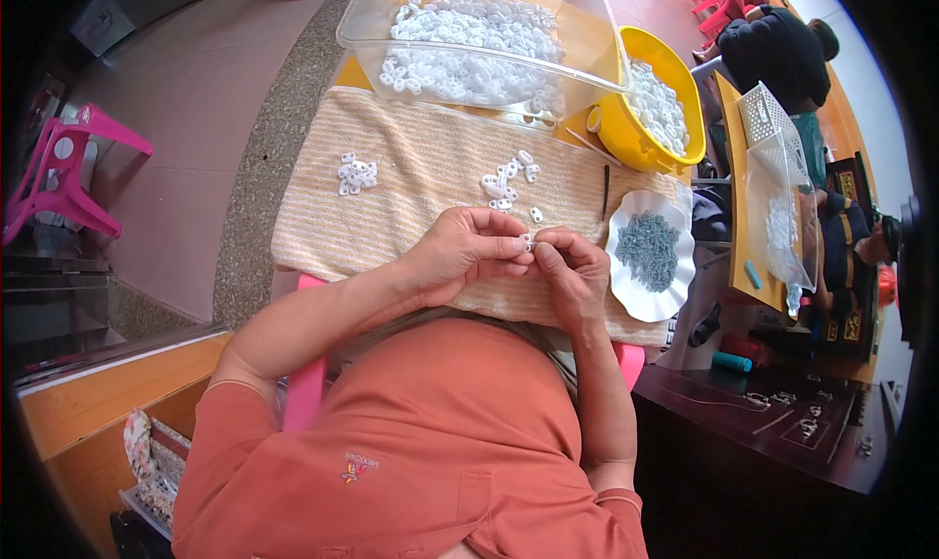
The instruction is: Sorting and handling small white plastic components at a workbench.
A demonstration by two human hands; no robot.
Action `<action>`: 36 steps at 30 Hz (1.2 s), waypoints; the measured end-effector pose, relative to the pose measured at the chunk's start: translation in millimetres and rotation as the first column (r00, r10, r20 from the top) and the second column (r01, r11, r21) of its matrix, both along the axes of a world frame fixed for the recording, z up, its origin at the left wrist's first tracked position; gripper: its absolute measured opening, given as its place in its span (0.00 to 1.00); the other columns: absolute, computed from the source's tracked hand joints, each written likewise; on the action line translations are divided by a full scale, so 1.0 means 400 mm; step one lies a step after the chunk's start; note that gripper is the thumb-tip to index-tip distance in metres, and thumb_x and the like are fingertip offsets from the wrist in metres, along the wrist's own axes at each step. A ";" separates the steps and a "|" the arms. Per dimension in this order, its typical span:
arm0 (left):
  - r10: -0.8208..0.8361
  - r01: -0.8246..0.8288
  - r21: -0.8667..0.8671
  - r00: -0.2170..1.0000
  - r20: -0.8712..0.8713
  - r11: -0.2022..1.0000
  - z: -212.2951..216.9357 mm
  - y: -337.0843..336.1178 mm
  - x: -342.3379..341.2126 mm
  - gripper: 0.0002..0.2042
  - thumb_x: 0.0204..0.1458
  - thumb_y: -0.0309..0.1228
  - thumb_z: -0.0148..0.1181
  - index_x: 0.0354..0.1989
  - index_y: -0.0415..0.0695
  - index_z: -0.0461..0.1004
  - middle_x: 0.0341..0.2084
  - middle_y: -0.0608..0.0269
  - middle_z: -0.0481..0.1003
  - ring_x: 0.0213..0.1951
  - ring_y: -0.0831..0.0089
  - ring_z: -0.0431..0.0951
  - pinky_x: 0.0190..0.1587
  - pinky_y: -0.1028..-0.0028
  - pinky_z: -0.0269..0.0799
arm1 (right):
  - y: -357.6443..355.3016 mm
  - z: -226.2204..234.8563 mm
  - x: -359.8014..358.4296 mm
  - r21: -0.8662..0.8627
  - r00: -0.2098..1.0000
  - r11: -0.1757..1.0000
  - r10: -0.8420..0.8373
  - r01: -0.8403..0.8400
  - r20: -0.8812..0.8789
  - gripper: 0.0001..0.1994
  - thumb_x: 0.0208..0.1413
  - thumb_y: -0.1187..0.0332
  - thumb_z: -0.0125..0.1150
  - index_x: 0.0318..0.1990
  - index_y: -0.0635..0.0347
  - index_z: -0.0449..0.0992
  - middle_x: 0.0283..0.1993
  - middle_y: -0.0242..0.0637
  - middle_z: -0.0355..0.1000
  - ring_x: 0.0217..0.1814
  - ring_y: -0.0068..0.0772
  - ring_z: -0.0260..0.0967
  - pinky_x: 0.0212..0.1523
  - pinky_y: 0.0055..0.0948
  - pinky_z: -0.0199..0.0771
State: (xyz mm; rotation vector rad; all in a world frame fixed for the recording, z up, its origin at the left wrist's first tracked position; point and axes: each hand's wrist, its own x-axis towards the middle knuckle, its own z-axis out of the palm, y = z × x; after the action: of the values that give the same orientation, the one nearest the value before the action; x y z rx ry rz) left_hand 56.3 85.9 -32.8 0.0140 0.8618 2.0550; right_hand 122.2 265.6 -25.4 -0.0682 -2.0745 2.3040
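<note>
Over the near part of the striped towel, my left hand (460, 258) pinches a small white plastic piece (527, 240) with holes between thumb and forefinger. My right hand (575, 266) meets it there, thumb and fingertips closed against the piece's right side; whatever it grips is too small to make out. Just beyond my fingers lie a single white piece (536, 215) and a loose group of white pieces (503, 185). A tighter heap of white pieces (358, 175) sits farther left. Right of my right hand, a scalloped white plate (638, 307) holds many tiny dark grey parts (649, 253).
A clear plastic bin (587, 82) of white pieces stands at the far edge of the towel (323, 217). Beside it is a yellow bucket (616, 134), also full of them. A thin black tool (605, 189) lies near the plate. At left stands a pink stool (83, 173); another person (778, 60) sits far right.
</note>
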 end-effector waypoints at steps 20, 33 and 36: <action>0.001 -0.001 0.007 1.000 0.002 1.000 0.000 0.000 0.002 0.07 0.53 0.21 0.59 0.40 0.36 0.74 0.33 0.56 0.77 0.35 0.72 0.79 0.41 0.75 0.79 | 0.000 0.001 0.001 0.017 1.000 1.000 0.004 -0.004 0.021 0.04 0.58 0.77 0.56 0.38 0.69 0.75 0.37 0.34 0.73 0.36 0.19 0.70 0.37 0.16 0.72; 0.044 -0.048 -0.050 0.995 -0.084 0.998 -0.008 0.004 0.013 0.07 0.52 0.22 0.61 0.39 0.36 0.74 0.32 0.58 0.77 0.35 0.72 0.79 0.41 0.74 0.78 | -0.007 0.001 0.003 0.119 1.000 0.993 -0.010 0.011 -0.010 0.03 0.57 0.78 0.57 0.37 0.69 0.75 0.37 0.34 0.73 0.34 0.18 0.70 0.36 0.15 0.72; 0.052 -0.060 -0.064 0.991 -0.121 0.996 -0.011 0.004 0.016 0.07 0.52 0.22 0.61 0.39 0.36 0.74 0.32 0.58 0.77 0.35 0.73 0.79 0.41 0.74 0.78 | -0.011 0.001 0.004 0.137 0.999 0.990 -0.012 0.016 -0.031 0.03 0.57 0.78 0.57 0.37 0.69 0.75 0.36 0.34 0.73 0.34 0.18 0.70 0.35 0.16 0.72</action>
State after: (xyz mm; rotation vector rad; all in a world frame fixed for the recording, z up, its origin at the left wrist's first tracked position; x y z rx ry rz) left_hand 62.9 87.3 -37.2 0.0766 1.0153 2.0929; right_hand 123.6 261.0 -24.9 -0.0429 -2.2026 2.1339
